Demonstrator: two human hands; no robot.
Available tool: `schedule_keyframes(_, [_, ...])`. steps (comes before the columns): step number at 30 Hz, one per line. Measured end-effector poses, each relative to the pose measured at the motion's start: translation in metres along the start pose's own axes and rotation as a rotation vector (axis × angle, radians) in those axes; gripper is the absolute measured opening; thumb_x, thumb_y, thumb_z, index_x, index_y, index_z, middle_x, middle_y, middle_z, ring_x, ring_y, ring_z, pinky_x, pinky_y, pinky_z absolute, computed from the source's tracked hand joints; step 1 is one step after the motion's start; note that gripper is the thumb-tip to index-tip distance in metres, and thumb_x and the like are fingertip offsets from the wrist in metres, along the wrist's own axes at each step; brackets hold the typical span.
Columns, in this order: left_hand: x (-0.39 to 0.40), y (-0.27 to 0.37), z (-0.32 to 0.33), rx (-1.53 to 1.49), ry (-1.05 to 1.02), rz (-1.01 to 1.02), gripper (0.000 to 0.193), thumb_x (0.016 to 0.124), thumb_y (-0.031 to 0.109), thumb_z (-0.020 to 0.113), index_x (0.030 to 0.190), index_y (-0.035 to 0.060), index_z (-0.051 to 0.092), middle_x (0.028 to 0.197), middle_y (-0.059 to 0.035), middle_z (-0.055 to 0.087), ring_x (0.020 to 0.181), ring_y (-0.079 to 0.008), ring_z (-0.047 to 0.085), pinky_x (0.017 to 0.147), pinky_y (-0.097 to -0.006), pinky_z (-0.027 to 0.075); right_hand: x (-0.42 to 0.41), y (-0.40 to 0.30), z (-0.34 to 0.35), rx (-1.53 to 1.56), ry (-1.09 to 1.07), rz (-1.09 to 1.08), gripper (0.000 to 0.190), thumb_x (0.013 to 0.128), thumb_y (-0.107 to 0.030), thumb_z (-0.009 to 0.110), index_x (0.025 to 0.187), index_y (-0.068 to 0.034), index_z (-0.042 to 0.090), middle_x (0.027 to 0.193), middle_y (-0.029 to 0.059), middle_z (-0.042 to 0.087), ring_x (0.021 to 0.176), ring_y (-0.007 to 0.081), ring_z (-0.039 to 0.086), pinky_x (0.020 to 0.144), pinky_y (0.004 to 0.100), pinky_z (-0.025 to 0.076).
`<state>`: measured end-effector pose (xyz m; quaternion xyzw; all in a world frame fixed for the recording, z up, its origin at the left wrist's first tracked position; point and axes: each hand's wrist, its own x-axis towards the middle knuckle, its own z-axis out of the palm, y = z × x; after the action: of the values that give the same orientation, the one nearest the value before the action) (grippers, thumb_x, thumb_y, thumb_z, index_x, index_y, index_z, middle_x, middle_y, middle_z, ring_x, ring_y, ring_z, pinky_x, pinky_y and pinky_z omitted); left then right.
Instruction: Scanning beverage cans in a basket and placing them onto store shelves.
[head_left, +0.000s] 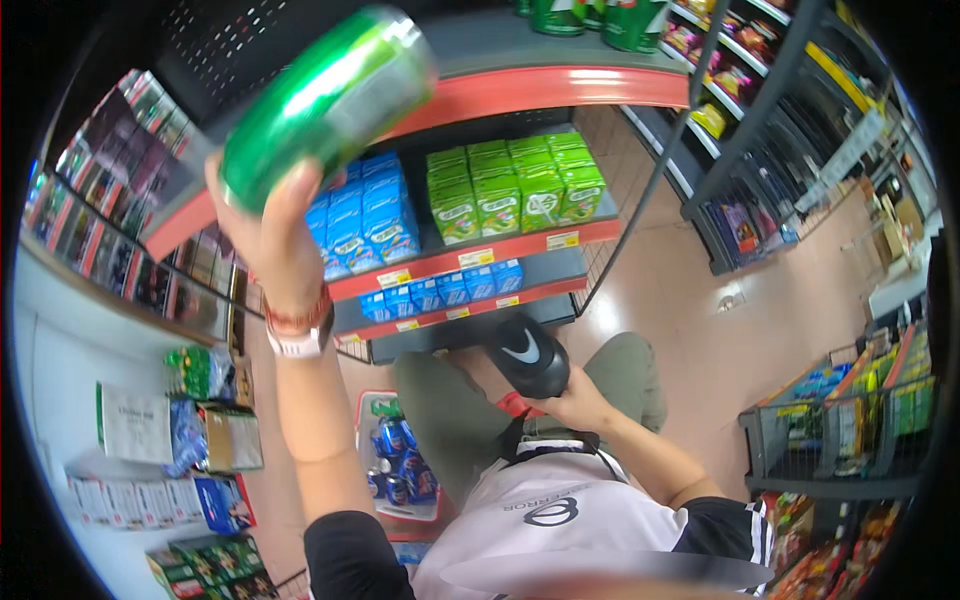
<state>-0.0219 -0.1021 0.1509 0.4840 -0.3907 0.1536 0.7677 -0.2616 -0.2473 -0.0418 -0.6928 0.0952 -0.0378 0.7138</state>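
My left hand (274, 225) is raised at the upper left, its fingers around the lower end of a large green can (322, 105), which is tilted and slightly blurred. A watch and a red bracelet are on that wrist. Low at the centre, my right hand (574, 405) grips a black bottle or shoe-like item with a white Nike mark (529, 356), just above my lap; its exact kind is unclear. More green cans (634, 26) stand on the top shelf (495, 45).
Lower shelves hold green drink cartons (517, 187) and blue cartons (367, 217). A basket (362, 450) with blue cans is on the floor beside my leg. Cardboard boxes (232, 439) lie at the left, a wire-sided shelf rack (832, 484) stands at the right, and a metal post rises beside the shelves.
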Motion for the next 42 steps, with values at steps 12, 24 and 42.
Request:
schedule_keyframes(12, [0.125,-0.018,0.166,0.883,-0.421,0.114,0.043,0.061,0.024,0.081,0.083,0.0003,0.052,0.077,-0.0103,0.060,0.068,-0.0159,0.057,0.061,-0.0298,0.049,-0.044,0.016,-0.057,-0.086,0.476,0.054,0.029,0.075,-0.009,0.071,0.100,-0.001,0.060,0.089,0.0047,0.063,0.083,0.0130,0.056,0.078,0.0295,0.046])
schedule_keyframes(24, [0.134,-0.009,0.204,0.970,-0.631,-0.044,0.052,0.066,0.036,0.078,0.085,-0.0079,0.057,0.066,-0.0147,0.064,0.065,-0.0182,0.066,0.058,-0.0295,0.052,-0.022,0.039,-0.085,-0.073,0.362,0.063,0.030,0.077,-0.010,0.070,0.104,-0.001,0.059,0.091,0.0062,0.063,0.084,0.0129,0.055,0.078,0.0294,0.046])
schedule_keyframes(42, [0.112,-0.028,0.202,0.645,-0.629,-0.143,0.044,0.077,0.010,0.068,0.116,-0.0026,0.054,0.077,-0.0069,0.063,0.062,-0.0084,0.058,0.057,-0.0239,0.050,-0.011,0.061,-0.079,-0.060,0.266,0.100,0.035,0.076,-0.015,0.070,0.106,0.000,0.058,0.091,0.0118,0.065,0.086,0.0180,0.060,0.079,0.0332,0.047])
